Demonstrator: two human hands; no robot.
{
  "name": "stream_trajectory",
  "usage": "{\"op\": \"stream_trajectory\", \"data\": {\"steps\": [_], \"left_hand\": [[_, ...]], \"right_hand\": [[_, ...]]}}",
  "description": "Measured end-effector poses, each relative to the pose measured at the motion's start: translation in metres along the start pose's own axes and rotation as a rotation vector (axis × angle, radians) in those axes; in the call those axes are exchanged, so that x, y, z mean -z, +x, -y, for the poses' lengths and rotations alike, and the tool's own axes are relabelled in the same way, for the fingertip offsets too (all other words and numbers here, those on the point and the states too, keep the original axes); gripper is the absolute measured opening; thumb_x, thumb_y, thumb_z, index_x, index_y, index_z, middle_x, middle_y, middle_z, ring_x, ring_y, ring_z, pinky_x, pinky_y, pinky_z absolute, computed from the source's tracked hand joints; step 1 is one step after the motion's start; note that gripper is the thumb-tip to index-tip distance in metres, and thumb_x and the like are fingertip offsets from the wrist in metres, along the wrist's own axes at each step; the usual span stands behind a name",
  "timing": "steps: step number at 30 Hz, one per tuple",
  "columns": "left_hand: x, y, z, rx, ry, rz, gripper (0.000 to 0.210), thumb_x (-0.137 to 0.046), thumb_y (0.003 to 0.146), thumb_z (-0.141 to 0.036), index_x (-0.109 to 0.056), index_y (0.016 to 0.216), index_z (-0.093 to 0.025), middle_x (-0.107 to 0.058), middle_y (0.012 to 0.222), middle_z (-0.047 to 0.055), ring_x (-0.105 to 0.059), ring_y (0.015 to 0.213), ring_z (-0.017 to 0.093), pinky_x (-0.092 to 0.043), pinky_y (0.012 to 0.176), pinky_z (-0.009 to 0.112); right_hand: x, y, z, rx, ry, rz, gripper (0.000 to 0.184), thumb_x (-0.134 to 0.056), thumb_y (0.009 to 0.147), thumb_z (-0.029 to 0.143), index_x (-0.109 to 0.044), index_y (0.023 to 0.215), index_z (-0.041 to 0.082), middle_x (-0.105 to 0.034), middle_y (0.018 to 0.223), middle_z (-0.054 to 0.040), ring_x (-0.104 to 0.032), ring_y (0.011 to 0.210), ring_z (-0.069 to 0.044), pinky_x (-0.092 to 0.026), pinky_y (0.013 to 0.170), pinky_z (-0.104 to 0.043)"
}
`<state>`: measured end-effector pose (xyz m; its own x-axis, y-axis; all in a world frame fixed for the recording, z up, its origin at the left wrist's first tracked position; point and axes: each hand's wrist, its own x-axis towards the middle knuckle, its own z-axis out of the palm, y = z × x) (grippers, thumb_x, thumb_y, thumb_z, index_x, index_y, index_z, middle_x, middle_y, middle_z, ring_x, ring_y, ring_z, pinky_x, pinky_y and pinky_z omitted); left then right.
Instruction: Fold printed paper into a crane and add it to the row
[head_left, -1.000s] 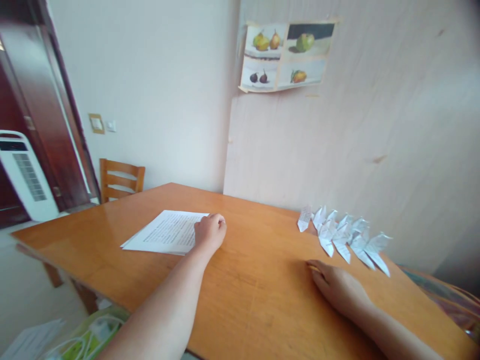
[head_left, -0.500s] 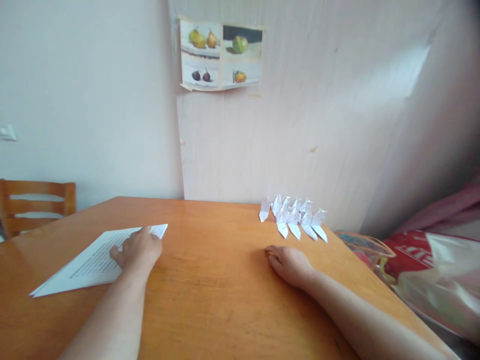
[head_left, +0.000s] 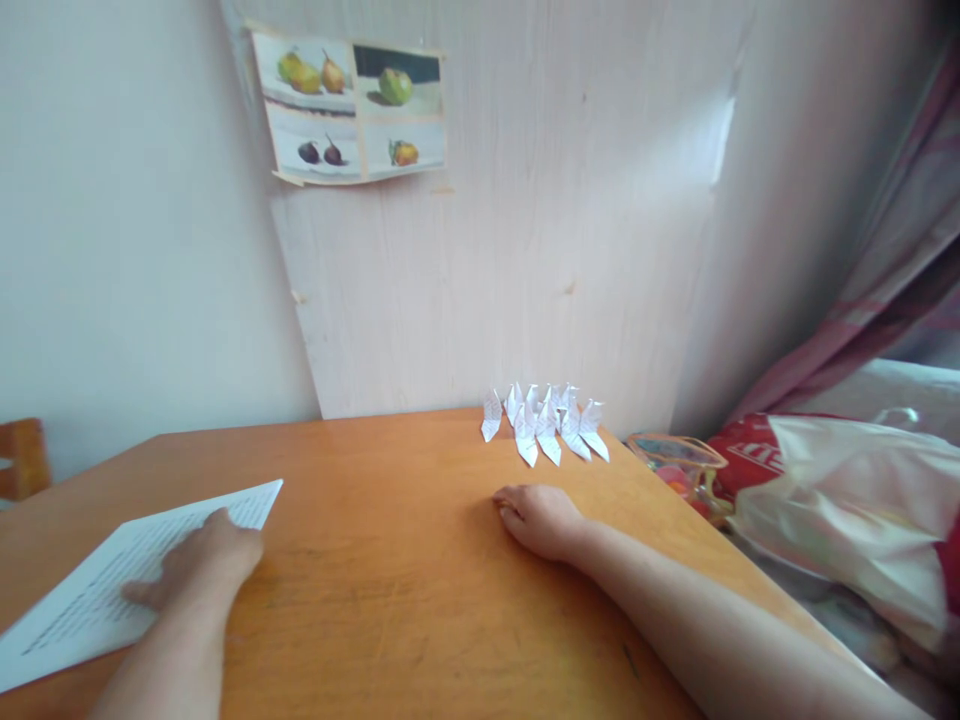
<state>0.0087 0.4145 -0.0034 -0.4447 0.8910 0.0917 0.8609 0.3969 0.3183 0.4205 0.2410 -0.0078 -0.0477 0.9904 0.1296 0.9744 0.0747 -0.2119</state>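
White printed paper [head_left: 90, 590] lies on the table's left side, its lines of text facing up. My left hand [head_left: 206, 560] rests on its right part with the thumb and fingers spread; the hand is slightly blurred. On bare wood at right of centre, my right hand [head_left: 544, 522] lies with its fingers curled in, and nothing shows in them. Just beyond it stands a group of several folded white paper birds [head_left: 547, 430], made from printed paper, with upright necks and pointed tails.
The orange wooden table [head_left: 375, 600] meets a pale wall panel bearing a fruit picture sheet [head_left: 349, 110]. Past the right edge are a red-and-white plastic bag [head_left: 847, 490] and an orange-rimmed basket [head_left: 679, 452]. A wooden chair [head_left: 26, 455] stands at far left.
The view has turned rightward, so everything sits further left. My left hand's thumb and fingers look more spread on the paper. My right hand stays curled on the table near the birds.
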Motion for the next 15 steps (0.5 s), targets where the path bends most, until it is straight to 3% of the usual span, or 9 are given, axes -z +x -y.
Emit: {"op": "stream_trajectory", "data": {"steps": [5, 15], "left_hand": [[0.001, -0.001, -0.002, 0.03, -0.001, 0.007, 0.063, -0.053, 0.072, -0.035, -0.058, 0.132, -0.018, -0.061, 0.132, 0.028, -0.054, 0.121, 0.052, -0.034, 0.091, 0.076], [-0.017, 0.015, 0.005, 0.055, -0.045, -0.065, 0.069, -0.052, 0.069, -0.037, -0.058, 0.134, -0.016, -0.055, 0.138, 0.03, -0.045, 0.127, 0.055, -0.031, 0.089, 0.077]], "right_hand": [[0.001, 0.0, 0.0, 0.008, -0.007, 0.004, 0.035, -0.043, 0.094, 0.03, -0.069, 0.117, 0.025, -0.075, 0.113, -0.0074, -0.07, 0.1, -0.026, -0.046, 0.078, -0.031], [0.006, -0.002, 0.002, 0.005, -0.022, 0.023, 0.036, -0.041, 0.095, 0.032, -0.069, 0.115, 0.024, -0.075, 0.112, -0.0089, -0.07, 0.099, -0.026, -0.046, 0.077, -0.033]]}}
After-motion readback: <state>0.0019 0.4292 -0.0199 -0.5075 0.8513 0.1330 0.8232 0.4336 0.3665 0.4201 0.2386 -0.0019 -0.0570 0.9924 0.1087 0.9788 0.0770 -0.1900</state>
